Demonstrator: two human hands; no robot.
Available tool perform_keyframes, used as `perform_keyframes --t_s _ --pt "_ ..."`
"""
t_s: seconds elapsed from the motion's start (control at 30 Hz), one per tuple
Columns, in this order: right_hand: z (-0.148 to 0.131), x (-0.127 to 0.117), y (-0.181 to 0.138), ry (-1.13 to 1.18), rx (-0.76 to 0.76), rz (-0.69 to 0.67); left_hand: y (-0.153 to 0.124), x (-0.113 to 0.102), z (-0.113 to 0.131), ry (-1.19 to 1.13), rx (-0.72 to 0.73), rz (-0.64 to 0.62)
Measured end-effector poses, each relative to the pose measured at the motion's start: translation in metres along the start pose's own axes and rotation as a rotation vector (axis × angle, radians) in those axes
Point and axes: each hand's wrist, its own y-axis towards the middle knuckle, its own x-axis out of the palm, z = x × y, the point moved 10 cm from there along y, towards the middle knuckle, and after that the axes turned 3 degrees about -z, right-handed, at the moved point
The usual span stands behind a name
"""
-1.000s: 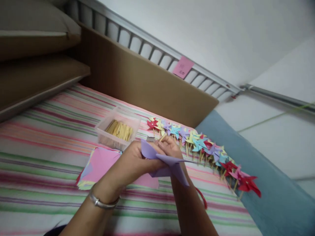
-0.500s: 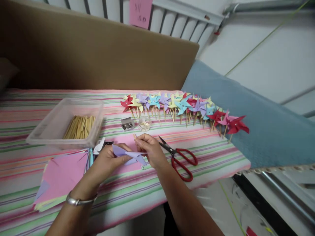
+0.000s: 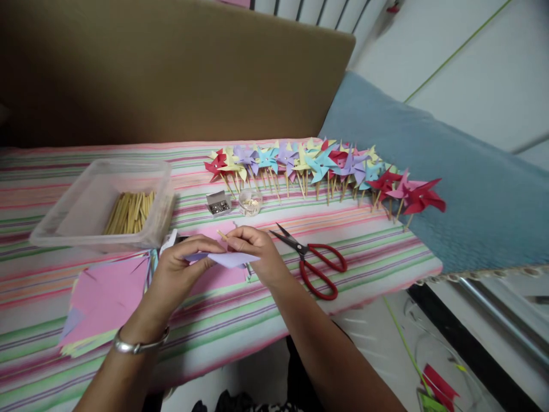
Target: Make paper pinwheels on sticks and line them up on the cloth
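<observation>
My left hand [image 3: 186,266] pinches a lavender paper pinwheel [image 3: 234,260] by its left side, thumb below and fingers above. Just right of it, my right hand [image 3: 253,246] is closed on a short wooden stick [image 3: 223,235], whose tip pokes out toward the left, close behind the paper. Whether stick and paper touch is hidden by the fingers. Beneath both hands lies a pink sheet [image 3: 223,280] on the striped tablecloth. Scissors with red handles [image 3: 306,250] lie to the right of my right hand.
A clear plastic bin [image 3: 60,226] of wooden sticks [image 3: 131,213] stands left, behind a stack of cut paper squares [image 3: 107,292]. A small box of metal pins [image 3: 219,204] and a round clear dish [image 3: 250,203] sit ahead. Finished pinwheels [image 3: 321,165] line the back right. Cardboard [image 3: 171,74] rises behind.
The lavender pinwheel has tilted flatter, and my left fingers have come over it. My right hand has shifted slightly left with the stick, closer to my left. The camera view has tipped downward.
</observation>
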Motion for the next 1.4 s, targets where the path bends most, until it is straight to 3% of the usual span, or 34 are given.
perform_keyframes --t_s 0.7,1.4 --pt "-0.005 0.004 -0.002 0.022 -0.069 0.011 -0.01 -0.011 0.019 0.168 0.207 0.164" --pt "-0.003 0.003 -0.006 -0.037 -0.039 0.026 -0.01 -0.012 0.017 0.166 0.192 0.187"
